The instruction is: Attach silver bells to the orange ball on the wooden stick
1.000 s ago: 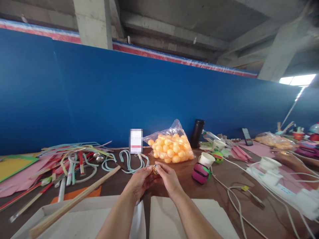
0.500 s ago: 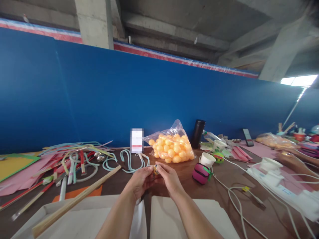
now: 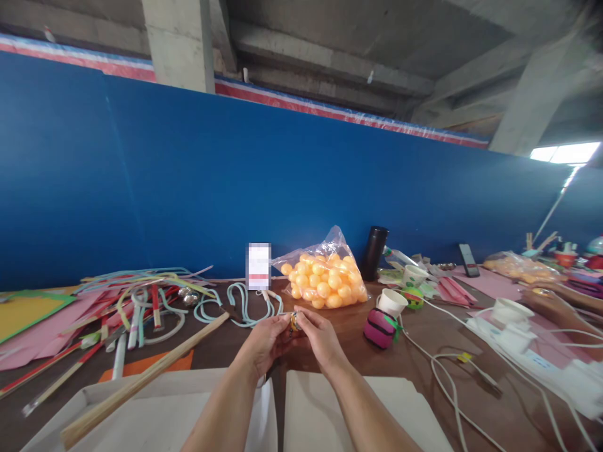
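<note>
My left hand [image 3: 267, 344] and my right hand [image 3: 323, 339] meet above the brown table, fingertips pinched together. Between them is a small yellow-and-dark object [image 3: 295, 321], mostly covered by fingers, so its kind cannot be made out. Both hands are closed on it. Just beyond them lies a clear plastic bag of orange balls [image 3: 325, 279]. Looped pale blue cords [image 3: 245, 306] rest to the left of the bag. On the right, a small magenta-and-black pouch [image 3: 379, 328] sits beside a white paper cup [image 3: 392, 302].
A wooden stick [image 3: 146, 380] lies across a white tray [image 3: 85, 397] at front left. Pale cardboard [image 3: 358, 414] is under my right forearm. White cables [image 3: 443, 376] and a power strip [image 3: 541, 364] spread right, near another person's hand [image 3: 546, 298]. A black bottle [image 3: 375, 253] stands behind.
</note>
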